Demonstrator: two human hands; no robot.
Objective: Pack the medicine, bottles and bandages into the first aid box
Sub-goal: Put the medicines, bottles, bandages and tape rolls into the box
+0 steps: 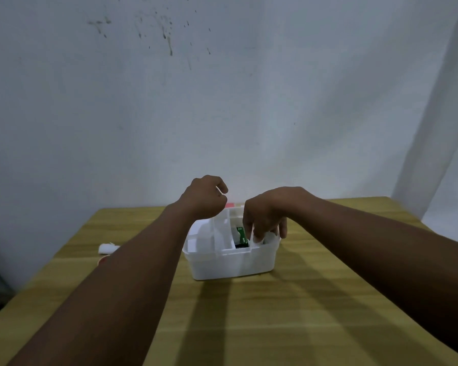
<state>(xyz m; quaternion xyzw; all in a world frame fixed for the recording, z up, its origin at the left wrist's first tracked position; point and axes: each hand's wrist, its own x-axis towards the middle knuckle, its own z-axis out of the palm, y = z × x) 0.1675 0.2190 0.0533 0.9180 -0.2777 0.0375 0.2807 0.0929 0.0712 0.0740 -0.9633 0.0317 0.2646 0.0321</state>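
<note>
The right hand point(265, 220) dips fingers, pinched on something white, into the box point(233, 262) beside the upright green packet point(241, 236); the left hand point(206, 196) hovers curled shut.

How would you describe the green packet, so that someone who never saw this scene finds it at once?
Find the white box in the middle of the yellow table. In its right half, just left of the right hand, a green packet stands in a compartment. It is the only dark, coloured thing among white contents.

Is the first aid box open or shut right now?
Open. The first aid box shows its white dividers from above, a green packet stands in one compartment, and the right hand reaches inside.
</note>
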